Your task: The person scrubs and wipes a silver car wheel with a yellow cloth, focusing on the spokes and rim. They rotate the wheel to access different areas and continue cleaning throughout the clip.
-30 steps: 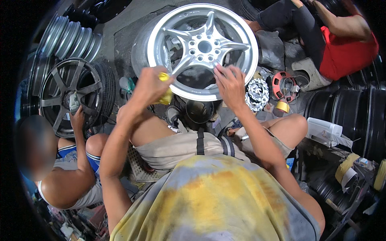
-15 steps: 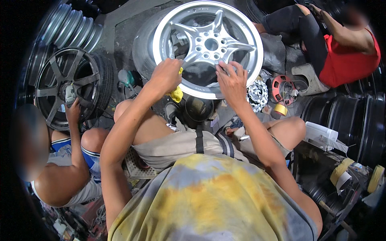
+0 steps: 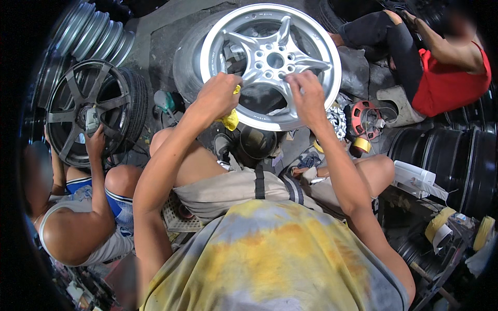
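A silver alloy wheel [image 3: 278,125] with star-like spokes and a ring of bolt holes lies face up before me, resting over a larger grey round object [image 3: 188,65]. My left hand [image 3: 220,94] is closed at the wheel's near left rim, wrapped round a yellow cloth [image 3: 230,120] that hangs out below the fist. Over the near right spoke, close to the bolt holes, is my right hand [image 3: 309,98]. Its fingers are bent but apart, with the tips smeared by motion. I see nothing held in it, and cannot tell whether the fingertips touch the metal.
At left, a seated person holds a grey tool [image 3: 92,120] against a dark spoked wheel [image 3: 67,88]. Another person in a red top [image 3: 451,78] sits at far right. A black bucket [image 3: 258,142], a red reel [image 3: 365,119] and stacked dark wheels [image 3: 441,155] stand around me.
My right hand has shifted a little right and its fingers have bent and drawn closer together over the spoke. The left hand keeps the yellow cloth. The wheel appears slightly farther right in view.
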Demonstrator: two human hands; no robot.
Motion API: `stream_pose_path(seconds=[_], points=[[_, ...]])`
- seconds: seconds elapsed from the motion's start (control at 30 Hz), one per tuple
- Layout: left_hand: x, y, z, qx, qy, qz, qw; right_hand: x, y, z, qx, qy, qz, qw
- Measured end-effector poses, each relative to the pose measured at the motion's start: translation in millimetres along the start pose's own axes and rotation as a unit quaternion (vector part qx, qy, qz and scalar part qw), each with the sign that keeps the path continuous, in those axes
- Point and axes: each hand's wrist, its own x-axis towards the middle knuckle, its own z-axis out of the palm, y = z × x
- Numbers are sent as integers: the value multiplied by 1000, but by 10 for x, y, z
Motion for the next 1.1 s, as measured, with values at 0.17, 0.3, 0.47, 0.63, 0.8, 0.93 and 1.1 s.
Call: stream_pose_path(seconds=[0.17, 0.3, 0.47, 0.63, 0.8, 0.93, 1.1], points=[[176, 141, 40, 96, -18, 66, 993, -181, -99, -245, 116, 10, 157, 981], [231, 135, 171, 227, -43, 108, 967, -411, 12, -200, 89, 31, 107, 990], [16, 66, 3, 257, -62, 133, 955, -567, 84, -250, 102, 23, 121, 987], [-229, -190, -95, 212, -113, 78, 968, -576, 33, -242, 161, 10, 151, 975], [-187, -54, -180, 107, -16, 41, 993, -470, -86, -104, 133, 10, 31, 991], [-35, 47, -220, 107, 8, 20, 994, -202, -89, 48, 3, 7, -75, 997], [-71, 59, -245, 67, 19, 13, 997, -80, -69, 283, -66, 1, -98, 993]])
